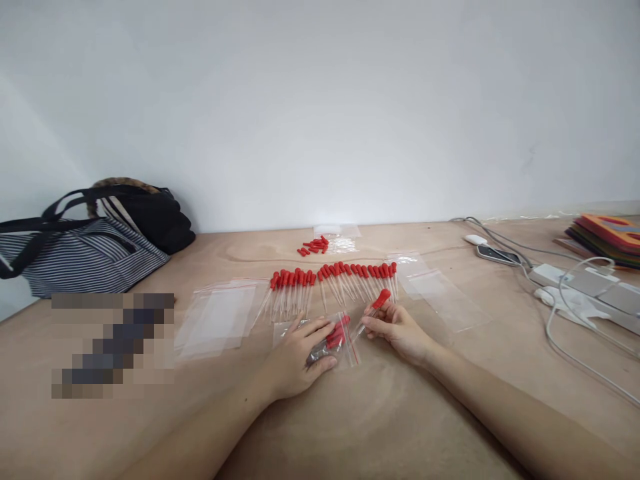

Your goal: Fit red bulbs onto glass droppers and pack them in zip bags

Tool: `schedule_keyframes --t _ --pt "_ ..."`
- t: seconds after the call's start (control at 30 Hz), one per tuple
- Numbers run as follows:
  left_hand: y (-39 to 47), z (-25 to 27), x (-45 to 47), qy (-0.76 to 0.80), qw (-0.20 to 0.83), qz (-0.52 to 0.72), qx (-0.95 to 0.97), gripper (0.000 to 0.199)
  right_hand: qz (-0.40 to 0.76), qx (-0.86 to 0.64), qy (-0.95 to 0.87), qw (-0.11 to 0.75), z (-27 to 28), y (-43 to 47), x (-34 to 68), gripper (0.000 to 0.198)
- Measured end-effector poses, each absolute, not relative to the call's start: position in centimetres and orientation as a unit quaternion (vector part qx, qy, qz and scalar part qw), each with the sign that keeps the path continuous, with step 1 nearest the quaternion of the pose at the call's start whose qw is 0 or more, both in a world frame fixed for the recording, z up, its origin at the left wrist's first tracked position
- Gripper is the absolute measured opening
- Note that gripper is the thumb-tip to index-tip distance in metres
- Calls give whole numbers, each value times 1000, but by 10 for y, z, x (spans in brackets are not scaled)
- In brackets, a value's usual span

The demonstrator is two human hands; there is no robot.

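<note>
My left hand (pixel 303 353) grips a clear zip bag (pixel 350 348), thumb on the near side and fingers across the far side. Red-bulbed droppers (pixel 337 333) show inside the bag, partly covered by the hand. Close to the bag's red-striped mouth, my right hand (pixel 397 328) pinches a dropper with a red bulb (pixel 383 298), its clear tube slanting down to the left. I cannot tell whether it is one dropper or more. Beyond both hands lie two rows of droppers (pixel 293 280) (pixel 357 272), tips toward me.
Flat plastic bags lie on the left (pixel 217 317) and right (pixel 440 300). Loose red bulbs (pixel 315 245) and clear tubes (pixel 343 245) sit near the wall. A striped bag (pixel 95 253) stands at far left; cables (pixel 550 327), a power strip (pixel 600 287) and coloured sheets (pixel 607 237) are at right.
</note>
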State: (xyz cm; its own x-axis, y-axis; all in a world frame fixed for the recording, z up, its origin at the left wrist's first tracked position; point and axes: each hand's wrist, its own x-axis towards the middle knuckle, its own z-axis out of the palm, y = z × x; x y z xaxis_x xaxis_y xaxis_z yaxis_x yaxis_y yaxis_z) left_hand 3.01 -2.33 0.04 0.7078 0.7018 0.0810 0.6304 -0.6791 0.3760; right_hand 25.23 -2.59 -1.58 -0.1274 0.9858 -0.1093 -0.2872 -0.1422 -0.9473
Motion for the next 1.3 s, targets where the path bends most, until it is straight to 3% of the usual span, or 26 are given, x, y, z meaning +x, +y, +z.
schedule_keyframes --t 0.27,1.0,1.3 --pt "-23 2 31 367 162 97 911 52 692 -390 -447 412 -11 -20 268 26" --pt "-24 3 31 365 161 118 909 49 726 -405 -341 438 -10 -23 255 28" --pt "-24 -4 32 372 143 134 907 46 666 -477 -377 432 -7 -43 236 33"
